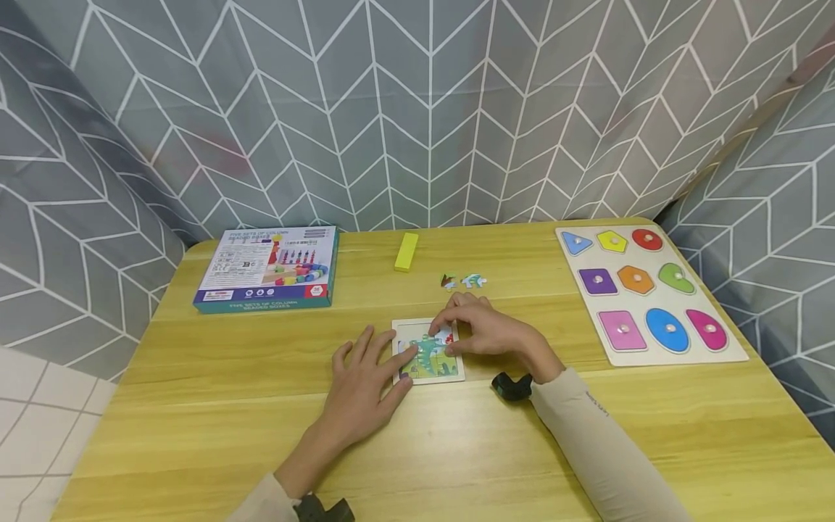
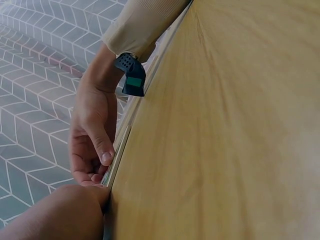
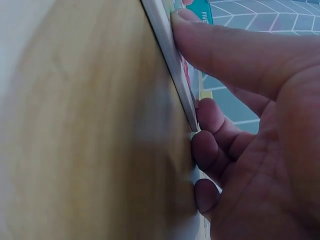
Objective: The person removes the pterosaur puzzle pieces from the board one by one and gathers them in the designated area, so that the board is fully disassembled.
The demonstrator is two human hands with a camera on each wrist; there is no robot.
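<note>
In the head view, a jigsaw puzzle point(image 1: 427, 357) with a green dinosaur picture lies in a pale square tray point(image 1: 429, 381); bare backing shows at its upper left. My left hand point(image 1: 365, 384) rests flat with spread fingers at the tray's left side, index fingertip on the picture. At the upper right of the tray, my right hand point(image 1: 485, 326) pinches a puzzle piece point(image 1: 447, 336) with red on it between thumb and index finger. The right wrist view shows the thumb point(image 3: 225, 47) over the tray edge point(image 3: 170, 60) and the other fingers curled beyond its corner.
Two loose puzzle pieces point(image 1: 473, 280) lie just beyond the right hand. A yellow block point(image 1: 406, 252) stands farther back. A boxed bead toy point(image 1: 267, 268) occupies the back left, and a shape board point(image 1: 590, 301) with knobbed pieces the right. A patterned curtain point(image 1: 417, 116) hangs behind the table.
</note>
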